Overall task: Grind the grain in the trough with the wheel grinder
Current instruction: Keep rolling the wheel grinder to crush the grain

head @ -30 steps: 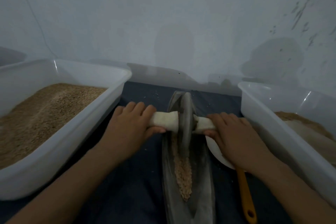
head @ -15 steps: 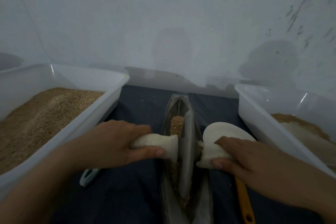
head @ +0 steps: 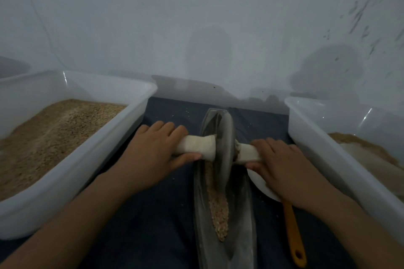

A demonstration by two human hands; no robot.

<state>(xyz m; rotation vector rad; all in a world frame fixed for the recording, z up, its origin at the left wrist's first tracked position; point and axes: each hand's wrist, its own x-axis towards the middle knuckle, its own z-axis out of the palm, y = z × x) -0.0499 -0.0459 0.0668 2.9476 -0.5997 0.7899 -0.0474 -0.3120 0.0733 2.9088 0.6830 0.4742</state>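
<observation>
My left hand (head: pixel 150 155) and right hand (head: pixel 282 168) each curl round a pale handle end of the grey metal wheel grinder (head: pixel 225 148), whose disc stands upright in the far half of the long grey boat-shaped trough (head: pixel 244 214) on dark blue cloth (head: pixel 148 225). Tan crushed grain (head: pixel 218 209) lies along the channel nearer me. White plastic tubs flank it: left tub (head: pixel 72 170), right tub (head: pixel 323 148).

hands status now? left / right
Left hand: closed on the grinder's left handle.
Right hand: closed on the right handle.
</observation>
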